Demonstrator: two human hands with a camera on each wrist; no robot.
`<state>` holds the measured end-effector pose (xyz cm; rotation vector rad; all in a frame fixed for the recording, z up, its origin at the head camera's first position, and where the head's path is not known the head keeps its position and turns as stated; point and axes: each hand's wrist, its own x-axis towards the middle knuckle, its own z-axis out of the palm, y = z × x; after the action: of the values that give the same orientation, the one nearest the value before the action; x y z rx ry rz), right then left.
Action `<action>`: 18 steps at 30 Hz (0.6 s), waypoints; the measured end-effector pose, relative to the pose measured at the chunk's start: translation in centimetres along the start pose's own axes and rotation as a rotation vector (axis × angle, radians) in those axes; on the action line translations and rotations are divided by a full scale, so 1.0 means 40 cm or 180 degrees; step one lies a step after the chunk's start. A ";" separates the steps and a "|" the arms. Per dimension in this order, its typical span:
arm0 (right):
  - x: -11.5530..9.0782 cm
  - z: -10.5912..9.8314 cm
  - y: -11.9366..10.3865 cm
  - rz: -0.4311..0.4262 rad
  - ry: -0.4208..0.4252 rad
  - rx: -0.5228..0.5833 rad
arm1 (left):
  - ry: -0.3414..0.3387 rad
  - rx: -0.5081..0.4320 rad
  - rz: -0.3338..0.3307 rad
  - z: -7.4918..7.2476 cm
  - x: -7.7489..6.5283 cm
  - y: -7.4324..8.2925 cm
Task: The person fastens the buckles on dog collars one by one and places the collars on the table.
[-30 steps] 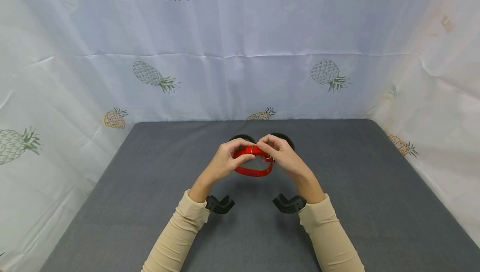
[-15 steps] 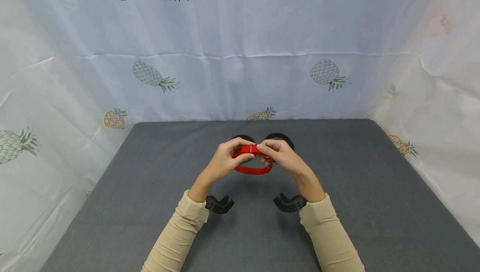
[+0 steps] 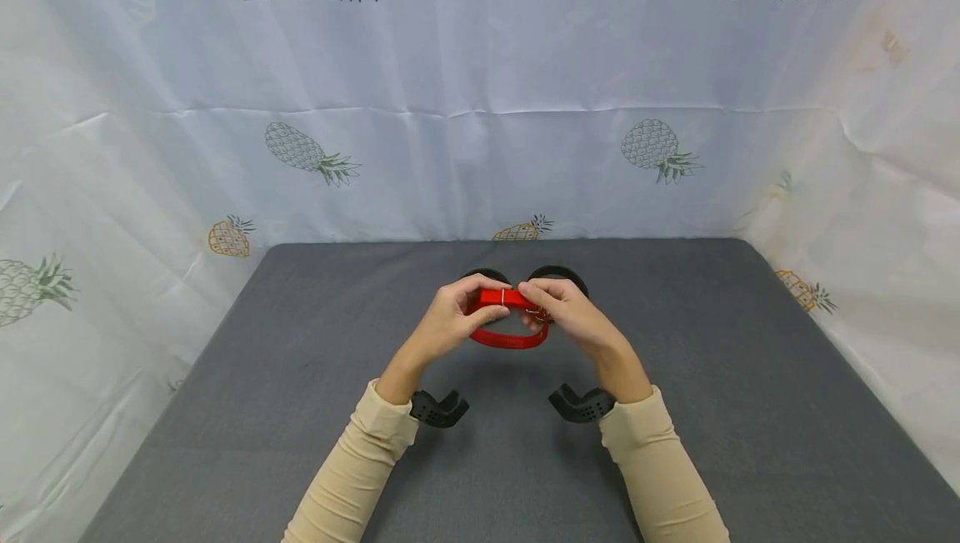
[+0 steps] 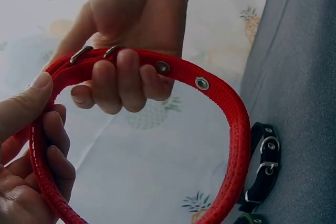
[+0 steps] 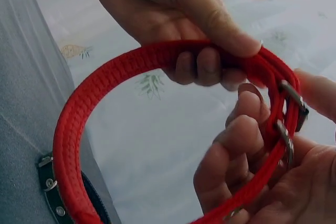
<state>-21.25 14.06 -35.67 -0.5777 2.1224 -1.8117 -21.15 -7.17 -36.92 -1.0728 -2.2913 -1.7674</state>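
A red pet collar (image 3: 508, 342), closed into a loop, is held up above the table between both hands. My left hand (image 3: 448, 316) pinches its left side between thumb and fingers. On the buckle side, my right hand (image 3: 572, 314) grips the strap, its thumb on top. In the left wrist view the right hand's fingers curl round the collar beside metal fittings, with eyelets (image 4: 202, 83) along the strap. The right wrist view shows the metal buckle (image 5: 294, 98) between the right thumb and fingers, and doubled strap layers there.
Two dark collars lie on the grey table (image 3: 300, 410) behind the hands: one at left (image 3: 483, 273), and another dark collar (image 3: 558, 270) at right. A pineapple-print curtain (image 3: 480, 151) hangs around the table's back and sides.
My right hand has lowered a little and its thumb has slid slightly to the right along the strap. More red strap shows between the hands; the left hand has hardly moved.
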 end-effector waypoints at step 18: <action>-0.001 -0.039 0.014 -0.0002 -0.0235 0.0284 | 0.0318 -0.0198 -0.0108 -0.016 0.001 0.009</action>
<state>-21.99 15.52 -35.98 -0.6134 1.9830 -1.8451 -21.20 -7.68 -36.39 -0.9368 -2.2232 -1.8711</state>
